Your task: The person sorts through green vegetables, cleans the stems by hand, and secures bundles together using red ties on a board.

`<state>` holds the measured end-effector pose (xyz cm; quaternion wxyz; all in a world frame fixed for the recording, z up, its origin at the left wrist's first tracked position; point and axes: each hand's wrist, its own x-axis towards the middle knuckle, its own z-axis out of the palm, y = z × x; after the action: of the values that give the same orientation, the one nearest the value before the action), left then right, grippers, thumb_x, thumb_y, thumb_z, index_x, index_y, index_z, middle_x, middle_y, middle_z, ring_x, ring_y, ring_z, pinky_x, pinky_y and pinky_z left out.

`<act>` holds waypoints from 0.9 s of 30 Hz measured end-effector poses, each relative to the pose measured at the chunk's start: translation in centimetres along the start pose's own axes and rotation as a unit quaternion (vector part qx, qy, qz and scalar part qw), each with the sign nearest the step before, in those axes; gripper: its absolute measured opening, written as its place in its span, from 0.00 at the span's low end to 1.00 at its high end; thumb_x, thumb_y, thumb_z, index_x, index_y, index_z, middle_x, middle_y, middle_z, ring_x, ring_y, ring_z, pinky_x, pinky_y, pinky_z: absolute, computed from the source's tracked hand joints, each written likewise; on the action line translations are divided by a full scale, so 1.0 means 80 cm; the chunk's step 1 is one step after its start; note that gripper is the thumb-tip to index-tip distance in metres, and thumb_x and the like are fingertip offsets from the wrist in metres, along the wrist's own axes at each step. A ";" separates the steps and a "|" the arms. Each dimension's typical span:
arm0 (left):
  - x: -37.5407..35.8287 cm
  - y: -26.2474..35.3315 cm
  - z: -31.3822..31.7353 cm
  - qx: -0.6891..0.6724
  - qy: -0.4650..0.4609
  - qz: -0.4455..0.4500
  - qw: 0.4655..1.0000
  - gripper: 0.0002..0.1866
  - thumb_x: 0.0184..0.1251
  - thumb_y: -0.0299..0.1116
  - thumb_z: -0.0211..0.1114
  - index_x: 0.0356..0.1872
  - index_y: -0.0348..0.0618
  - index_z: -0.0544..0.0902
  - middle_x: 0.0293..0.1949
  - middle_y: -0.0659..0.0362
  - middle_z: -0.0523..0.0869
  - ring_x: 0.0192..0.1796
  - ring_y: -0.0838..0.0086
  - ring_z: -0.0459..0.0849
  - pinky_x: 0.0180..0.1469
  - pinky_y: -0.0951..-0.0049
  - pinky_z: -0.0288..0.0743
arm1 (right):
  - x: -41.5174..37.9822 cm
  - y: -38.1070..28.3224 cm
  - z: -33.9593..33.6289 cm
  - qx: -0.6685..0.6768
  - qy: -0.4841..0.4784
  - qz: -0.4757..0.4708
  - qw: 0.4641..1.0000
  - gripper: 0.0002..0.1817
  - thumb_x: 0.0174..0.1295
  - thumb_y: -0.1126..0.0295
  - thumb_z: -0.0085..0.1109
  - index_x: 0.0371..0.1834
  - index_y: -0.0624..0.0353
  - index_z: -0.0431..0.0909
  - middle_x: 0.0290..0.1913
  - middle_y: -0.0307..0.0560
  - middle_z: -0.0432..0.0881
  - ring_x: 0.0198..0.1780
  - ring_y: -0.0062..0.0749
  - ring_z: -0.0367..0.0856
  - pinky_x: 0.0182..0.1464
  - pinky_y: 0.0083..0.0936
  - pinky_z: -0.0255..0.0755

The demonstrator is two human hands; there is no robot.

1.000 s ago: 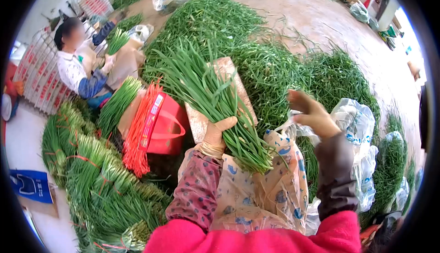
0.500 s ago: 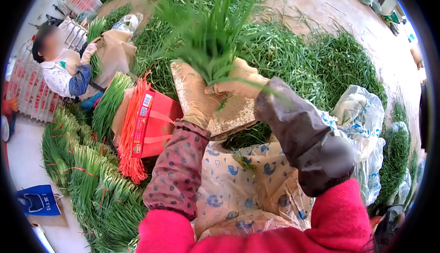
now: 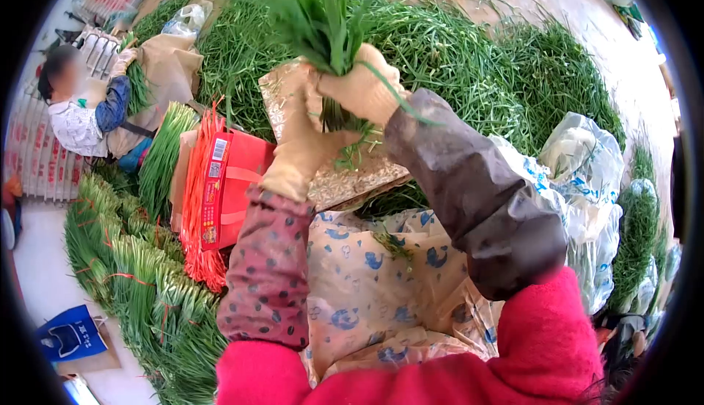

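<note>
A bunch of long green stalks (image 3: 334, 38) is held upright above a pale speckled board (image 3: 359, 178), its leaf tops blurred. The stalks are gripped low down by the gloved right hand (image 3: 363, 86), whose fingers are closed firmly around them. The gloved left hand (image 3: 297, 130) is placed just beside the lower ends, thumb spread away from the fingers; whether the stalks are touched by it cannot be told. Small green scraps (image 3: 354, 152) are seen close to the left thumb. The left forearm is covered by a spotted sleeve (image 3: 271, 269), the right by a dark, shiny one. Below the board, a patterned sheet (image 3: 396, 280) is spread between the forearms. To the left of the board, a red bag (image 3: 246, 163) is noted, with orange-red strands (image 3: 196, 214) hung along its near side. Tied green bundles (image 3: 125, 280) are stacked at lower left. Beyond the board, the floor is covered by a heap of loose greens (image 3: 462, 60). Clear plastic bags (image 3: 587, 170) are set down at right. At upper left, greens are held by another person (image 3: 77, 123), seated beside stacked, red-marked crates (image 3: 44, 141)
</note>
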<state>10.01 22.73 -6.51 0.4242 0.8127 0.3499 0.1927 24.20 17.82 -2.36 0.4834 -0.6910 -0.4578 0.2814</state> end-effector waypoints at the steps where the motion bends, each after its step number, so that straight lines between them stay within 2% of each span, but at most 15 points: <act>1: -0.007 -0.008 -0.007 -0.001 0.029 -0.032 0.999 0.56 0.40 0.27 0.81 0.73 0.39 0.55 0.67 0.45 0.69 0.70 0.59 0.65 0.70 0.65 0.59 | 0.018 0.016 0.008 -0.056 0.045 -0.035 0.997 0.18 0.56 0.55 0.67 0.48 0.47 0.85 0.38 0.44 0.88 0.41 0.28 0.86 0.45 0.25 0.78; 2: -0.025 -0.006 -0.018 0.016 0.060 0.018 0.998 0.54 0.42 0.27 0.80 0.72 0.37 0.56 0.66 0.45 0.69 0.71 0.60 0.63 0.70 0.62 0.59 | 0.014 0.014 0.003 -0.053 0.052 -0.033 0.997 0.18 0.56 0.55 0.67 0.48 0.47 0.85 0.38 0.44 0.88 0.41 0.28 0.86 0.45 0.25 0.78; 4: -0.060 0.029 -0.033 -0.043 0.100 0.019 0.994 0.48 0.47 0.28 0.77 0.70 0.34 0.59 0.62 0.45 0.74 0.66 0.63 0.71 0.66 0.61 0.66 | -0.010 -0.005 -0.011 0.028 0.043 0.003 0.999 0.17 0.53 0.55 0.68 0.38 0.57 0.84 0.28 0.49 0.85 0.30 0.36 0.84 0.39 0.29 0.79; 5: -0.079 0.033 -0.031 -0.044 0.092 0.021 0.995 0.48 0.47 0.28 0.77 0.70 0.34 0.59 0.62 0.45 0.74 0.66 0.63 0.71 0.66 0.61 0.66 | -0.033 -0.025 -0.017 0.026 0.038 0.071 0.996 0.20 0.53 0.53 0.68 0.40 0.57 0.84 0.31 0.50 0.86 0.33 0.37 0.85 0.40 0.31 0.78; 7: -0.115 0.042 -0.030 -0.314 0.025 -0.084 0.946 0.42 0.51 0.35 0.78 0.65 0.30 0.65 0.51 0.46 0.81 0.51 0.65 0.83 0.54 0.69 0.77 | -0.011 0.055 0.022 -0.108 0.067 -0.062 0.990 0.19 0.54 0.56 0.68 0.44 0.56 0.82 0.34 0.49 0.86 0.38 0.35 0.85 0.43 0.30 0.78; 8: -0.135 0.027 -0.022 -0.408 -0.053 -0.073 0.909 0.39 0.56 0.46 0.74 0.63 0.32 0.69 0.46 0.47 0.84 0.43 0.67 0.86 0.47 0.69 0.80 | -0.014 0.051 0.022 -0.068 0.043 -0.043 0.996 0.18 0.54 0.58 0.68 0.44 0.55 0.82 0.34 0.48 0.86 0.38 0.35 0.85 0.43 0.30 0.78; 9: -0.144 0.024 -0.016 -0.447 -0.178 -0.105 0.870 0.45 0.54 0.62 0.69 0.63 0.34 0.70 0.50 0.44 0.83 0.47 0.63 0.85 0.47 0.63 0.81 | -0.018 0.040 0.021 -0.029 0.020 -0.022 0.999 0.16 0.55 0.59 0.68 0.44 0.54 0.82 0.34 0.47 0.85 0.39 0.36 0.85 0.43 0.30 0.78; 10: -0.157 0.027 -0.005 -0.537 -0.222 -0.111 0.806 0.43 0.58 0.58 0.68 0.65 0.34 0.68 0.49 0.43 0.83 0.46 0.59 0.86 0.47 0.66 0.82 | -0.039 0.030 0.024 0.065 0.035 -0.021 0.997 0.15 0.54 0.60 0.68 0.43 0.53 0.82 0.34 0.48 0.86 0.38 0.37 0.85 0.41 0.30 0.78; 12: -0.185 0.016 0.027 -0.581 -0.224 -0.147 0.769 0.44 0.60 0.68 0.58 0.66 0.41 0.68 0.52 0.45 0.82 0.51 0.62 0.83 0.56 0.56 0.77 | -0.079 0.020 0.031 0.052 0.036 -0.094 0.994 0.15 0.52 0.62 0.69 0.41 0.52 0.82 0.33 0.47 0.85 0.38 0.38 0.84 0.43 0.33 0.78; 14: -0.205 0.010 0.045 -0.615 -0.221 -0.176 0.736 0.43 0.61 0.65 0.58 0.67 0.41 0.65 0.53 0.46 0.82 0.51 0.63 0.83 0.57 0.57 0.76 | -0.114 0.012 0.029 -0.014 0.024 -0.291 0.956 0.18 0.46 0.66 0.68 0.43 0.51 0.81 0.37 0.45 0.84 0.45 0.41 0.82 0.53 0.38 0.73; 16: -0.222 0.003 0.051 -0.649 -0.229 -0.202 0.697 0.42 0.62 0.62 0.58 0.68 0.42 0.62 0.54 0.47 0.81 0.51 0.64 0.82 0.57 0.58 0.75 | -0.151 0.011 0.044 -0.067 -0.013 -0.332 0.941 0.20 0.44 0.65 0.67 0.44 0.50 0.79 0.43 0.43 0.81 0.55 0.43 0.76 0.58 0.44 0.66; 22: -0.240 -0.016 0.034 -0.724 -0.290 -0.263 0.568 0.41 0.66 0.55 0.57 0.72 0.44 0.53 0.56 0.51 0.80 0.51 0.67 0.80 0.59 0.62 0.73 | -0.262 -0.013 0.062 -0.062 -0.040 -0.409 0.910 0.23 0.37 0.62 0.64 0.43 0.49 0.77 0.41 0.37 0.77 0.55 0.37 0.75 0.61 0.45 0.65; 24: -0.243 -0.021 0.026 -0.738 -0.310 -0.276 0.532 0.41 0.67 0.52 0.57 0.74 0.44 0.50 0.57 0.53 0.80 0.51 0.68 0.80 0.59 0.63 0.72 | -0.288 -0.016 0.072 -0.098 -0.013 -0.427 0.899 0.19 0.41 0.64 0.57 0.41 0.50 0.76 0.38 0.37 0.76 0.54 0.38 0.75 0.62 0.43 0.65; 26: -0.243 -0.025 0.019 -0.749 -0.329 -0.288 0.498 0.41 0.68 0.50 0.57 0.75 0.45 0.47 0.58 0.54 0.80 0.51 0.68 0.79 0.60 0.64 0.71 | -0.309 -0.014 0.082 -0.140 0.005 -0.458 0.878 0.16 0.47 0.63 0.57 0.41 0.50 0.74 0.38 0.38 0.75 0.51 0.37 0.74 0.64 0.43 0.64; 27: -0.245 -0.023 0.015 -0.751 -0.333 -0.288 0.492 0.42 0.69 0.48 0.57 0.75 0.45 0.45 0.58 0.55 0.79 0.51 0.69 0.79 0.60 0.65 0.70 | -0.326 -0.039 0.044 -0.217 -0.015 -0.453 0.865 0.15 0.49 0.65 0.55 0.42 0.51 0.73 0.43 0.40 0.76 0.53 0.39 0.73 0.64 0.42 0.64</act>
<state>-3.37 8.41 -9.03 0.9910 0.0448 0.1207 -0.0352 9.17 -3.97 -2.20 0.3888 -0.4906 -0.7772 -0.0644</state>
